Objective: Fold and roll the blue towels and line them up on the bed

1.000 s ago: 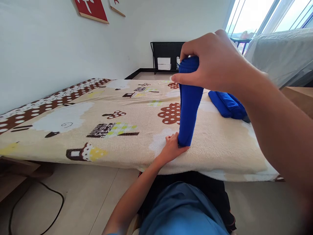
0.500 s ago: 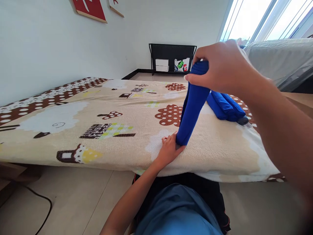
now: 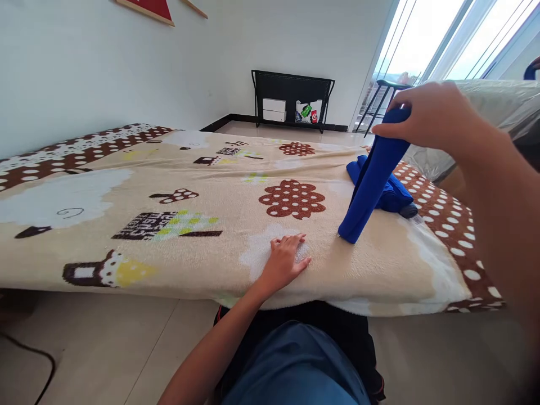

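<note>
Top end of rolled blue cloth [image 3: 371,180] is clenched in grip of right hand [image 3: 434,115]; long axis tilted, lower end at bed blanket [image 3: 211,191]. Near that end, left hand [image 3: 284,261] is laid flat, released.

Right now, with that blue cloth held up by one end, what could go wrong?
The right hand pinches only the top of the folded blue cloth, whose lower end rests on the blanket; the folds might slip open. The left hand lies flat, apart from it, so nothing steadies that end. It leans close to the blue pile and could disturb it.
</note>
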`<action>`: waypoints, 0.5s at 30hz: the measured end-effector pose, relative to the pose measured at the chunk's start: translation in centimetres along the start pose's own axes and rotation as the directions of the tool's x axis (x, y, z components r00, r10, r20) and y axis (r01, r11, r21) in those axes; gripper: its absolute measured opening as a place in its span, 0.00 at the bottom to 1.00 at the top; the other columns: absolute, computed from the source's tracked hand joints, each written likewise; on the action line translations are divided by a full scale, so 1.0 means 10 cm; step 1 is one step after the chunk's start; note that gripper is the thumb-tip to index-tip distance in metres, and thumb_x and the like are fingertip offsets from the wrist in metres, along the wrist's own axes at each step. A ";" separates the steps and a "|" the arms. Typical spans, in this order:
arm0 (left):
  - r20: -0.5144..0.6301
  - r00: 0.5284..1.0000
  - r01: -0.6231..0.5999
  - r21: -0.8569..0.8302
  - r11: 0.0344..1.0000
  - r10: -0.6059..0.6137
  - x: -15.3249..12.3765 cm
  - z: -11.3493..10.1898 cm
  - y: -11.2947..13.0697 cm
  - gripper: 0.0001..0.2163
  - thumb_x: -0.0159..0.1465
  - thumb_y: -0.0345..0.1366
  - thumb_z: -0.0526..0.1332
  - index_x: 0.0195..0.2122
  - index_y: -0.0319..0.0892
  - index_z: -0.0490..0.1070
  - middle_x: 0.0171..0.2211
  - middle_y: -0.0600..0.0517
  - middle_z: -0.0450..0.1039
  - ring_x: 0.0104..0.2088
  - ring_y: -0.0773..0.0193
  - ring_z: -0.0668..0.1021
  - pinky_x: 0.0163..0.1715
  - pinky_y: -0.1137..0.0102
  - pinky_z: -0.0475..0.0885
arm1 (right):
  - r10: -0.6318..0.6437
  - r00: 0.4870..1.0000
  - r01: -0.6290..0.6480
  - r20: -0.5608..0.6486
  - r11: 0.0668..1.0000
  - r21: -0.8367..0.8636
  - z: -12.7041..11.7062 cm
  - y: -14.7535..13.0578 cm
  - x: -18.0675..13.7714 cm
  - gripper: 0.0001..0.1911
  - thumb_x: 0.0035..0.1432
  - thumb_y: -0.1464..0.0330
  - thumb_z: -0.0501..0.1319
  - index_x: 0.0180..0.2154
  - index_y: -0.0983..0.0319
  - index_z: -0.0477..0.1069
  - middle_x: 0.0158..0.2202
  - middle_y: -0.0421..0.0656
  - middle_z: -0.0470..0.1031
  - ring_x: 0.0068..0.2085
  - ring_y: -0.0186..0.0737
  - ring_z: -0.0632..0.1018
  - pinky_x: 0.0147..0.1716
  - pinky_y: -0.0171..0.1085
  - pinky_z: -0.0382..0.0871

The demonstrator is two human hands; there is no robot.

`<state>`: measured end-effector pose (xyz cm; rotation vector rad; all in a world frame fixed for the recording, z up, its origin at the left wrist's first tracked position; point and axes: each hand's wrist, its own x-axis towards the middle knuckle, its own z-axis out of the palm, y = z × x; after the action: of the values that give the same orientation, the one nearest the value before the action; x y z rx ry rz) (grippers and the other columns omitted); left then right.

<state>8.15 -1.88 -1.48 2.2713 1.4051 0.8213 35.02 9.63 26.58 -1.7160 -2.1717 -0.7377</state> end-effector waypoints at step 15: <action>0.098 0.994 0.060 -0.111 0.992 -0.049 0.07 -0.19 0.03 0.18 0.65 0.35 0.62 0.56 0.46 0.67 0.55 0.46 0.73 0.57 0.52 0.71 0.59 0.51 0.57 | 0.346 0.848 -0.377 -0.401 0.926 0.003 0.62 1.10 0.79 0.41 0.67 0.42 0.41 0.57 0.70 0.66 0.50 0.58 0.71 0.53 0.47 0.71 0.43 0.46 0.55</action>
<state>7.43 -1.44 0.37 2.1480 1.3372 0.7458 44.15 21.31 27.84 -1.7575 -1.5110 -0.9699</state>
